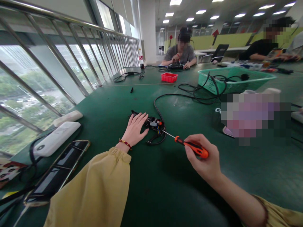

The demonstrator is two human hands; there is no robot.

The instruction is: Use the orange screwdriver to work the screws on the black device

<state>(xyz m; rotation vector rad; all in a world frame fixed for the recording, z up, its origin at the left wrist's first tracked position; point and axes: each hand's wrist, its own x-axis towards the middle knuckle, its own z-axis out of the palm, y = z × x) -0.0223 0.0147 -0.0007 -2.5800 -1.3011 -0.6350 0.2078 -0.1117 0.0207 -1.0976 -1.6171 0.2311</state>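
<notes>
A black corded device [153,123] lies on the green table with its casing opened, showing inner parts and blue and yellow wires. My left hand [136,127] rests flat across its left end, fingers stretched and thumb apart, covering part of it. In my right hand [205,157] is an orange-and-black screwdriver [193,147], gripped by the handle. Its thin metal shaft points left, and the tip reaches the right end of the opened device, near the wires. Whether the tip sits on a screw is too small to tell. A curved black piece [153,138] lies just below the device.
A black cord [174,94] runs from the device toward a green basket [236,85]. Beyond are a small red tray [169,77] and a small black part [132,90]. A phone [59,171] and white power strip [58,138] lie left, beside the railing. Other people sit farther back.
</notes>
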